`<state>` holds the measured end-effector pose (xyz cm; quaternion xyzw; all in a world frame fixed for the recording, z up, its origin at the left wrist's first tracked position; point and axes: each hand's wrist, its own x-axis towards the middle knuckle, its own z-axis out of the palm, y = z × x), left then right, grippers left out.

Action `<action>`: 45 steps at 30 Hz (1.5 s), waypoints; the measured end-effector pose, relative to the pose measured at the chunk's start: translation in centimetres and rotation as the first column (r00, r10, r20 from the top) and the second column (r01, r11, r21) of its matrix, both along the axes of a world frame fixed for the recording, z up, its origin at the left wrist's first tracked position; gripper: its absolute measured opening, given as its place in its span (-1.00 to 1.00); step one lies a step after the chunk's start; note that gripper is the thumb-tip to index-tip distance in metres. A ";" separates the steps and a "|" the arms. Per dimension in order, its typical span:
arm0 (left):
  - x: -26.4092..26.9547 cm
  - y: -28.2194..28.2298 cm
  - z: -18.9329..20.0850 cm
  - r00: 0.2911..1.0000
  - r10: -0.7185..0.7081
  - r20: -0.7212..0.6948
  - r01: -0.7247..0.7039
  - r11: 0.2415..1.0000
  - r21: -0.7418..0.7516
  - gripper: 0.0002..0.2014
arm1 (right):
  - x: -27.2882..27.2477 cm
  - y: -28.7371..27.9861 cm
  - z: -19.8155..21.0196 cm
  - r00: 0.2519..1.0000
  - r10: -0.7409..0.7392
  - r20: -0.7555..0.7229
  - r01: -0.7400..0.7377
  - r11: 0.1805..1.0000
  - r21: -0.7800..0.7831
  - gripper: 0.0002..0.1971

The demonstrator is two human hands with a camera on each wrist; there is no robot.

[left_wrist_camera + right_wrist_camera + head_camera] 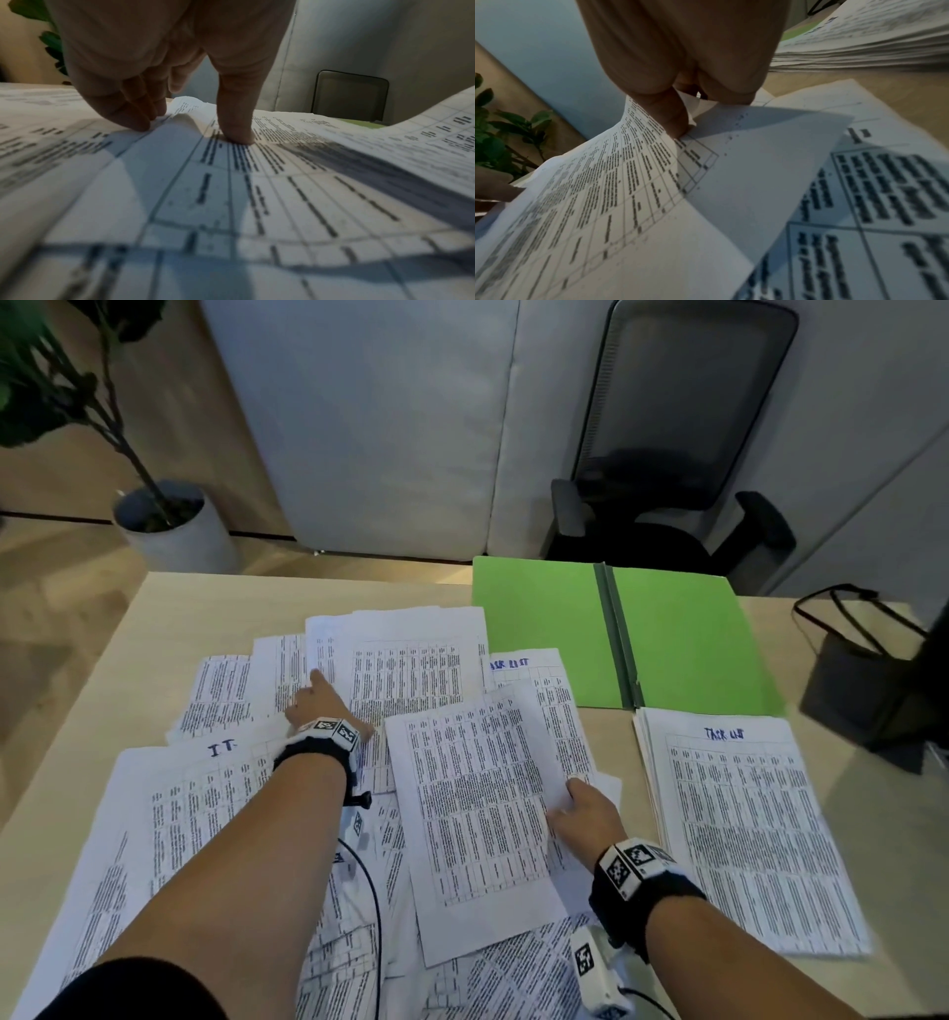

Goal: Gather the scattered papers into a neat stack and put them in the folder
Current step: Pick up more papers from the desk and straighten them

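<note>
Many printed sheets (205, 803) lie scattered over the left and middle of the table. A neat paper stack (744, 829) lies at the right, below the open green folder (544, 629). My left hand (318, 701) reaches forward to a far sheet (405, 660). Its thumb (236, 130) presses on that sheet and its curled fingertips (133, 117) meet the raised left edge, bunching the paper. My right hand (580, 809) pinches the right edge of a middle sheet (477, 814) between thumb (672, 117) and fingers, and that edge is lifted off the pile.
A black bag (862, 670) stands at the table's right edge. A black office chair (667, 454) is behind the folder. A potted plant (174, 526) stands on the floor at far left. A thin black cable (369, 891) lies over the near papers.
</note>
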<state>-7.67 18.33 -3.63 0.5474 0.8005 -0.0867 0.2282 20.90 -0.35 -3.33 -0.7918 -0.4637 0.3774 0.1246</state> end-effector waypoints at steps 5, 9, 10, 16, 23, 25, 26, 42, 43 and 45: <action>0.5 0.3 -0.1 0.994 -0.063 0.085 0.064 0.998 -0.016 0.19 | -0.3 0.4 0.0 1.000 -0.001 -0.003 0.001 1.000 0.009 -0.94; 0.5 0.2 -0.4 0.996 -0.027 0.080 0.024 0.999 0.045 0.09 | -0.6 0.7 -0.3 1.000 -0.008 -0.008 0.008 1.000 0.014 -0.89; 0.5 0.1 -0.3 0.998 0.004 0.064 -0.006 0.999 0.038 0.13 | -0.7 0.8 -0.4 1.000 0.007 0.011 -0.007 1.000 0.010 -0.90; 1.3 1.2 0.6 0.989 0.126 0.076 -0.121 0.990 -0.067 0.23 | -0.8 0.9 -0.9 0.997 0.031 0.067 -0.031 1.000 -0.002 -0.97; 1.6 1.4 0.5 0.998 -0.008 0.059 0.012 0.998 -0.059 -0.01 | -0.6 0.8 -1.2 0.996 0.058 0.074 -0.057 0.998 -0.011 -0.96; 1.6 1.1 0.9 0.997 -0.005 0.077 0.011 0.997 -0.074 -0.08 | -0.4 0.8 -1.2 0.996 0.060 0.067 -0.059 0.998 -0.018 -0.94; 1.6 1.0 1.1 0.995 0.015 0.101 -0.008 0.998 -0.069 -0.11 | -0.4 0.8 -1.2 0.997 0.057 0.060 -0.056 0.998 -0.019 -0.90; -2.2 -5.6 3.9 0.784 0.024 0.621 -0.149 0.977 0.151 -0.44 | -1.4 1.0 1.8 0.702 -0.360 -0.614 0.456 0.890 0.000 -0.88; -2.7 -6.4 4.2 0.742 0.058 0.668 -0.200 0.970 0.137 -0.39 | -1.8 1.3 1.8 0.688 -0.364 -0.628 0.470 0.883 0.003 -0.89; -4.0 -8.1 4.9 0.641 0.110 0.760 -0.315 0.940 0.130 -0.50 | -2.5 1.7 1.5 0.693 -0.345 -0.633 0.461 0.887 0.021 -0.91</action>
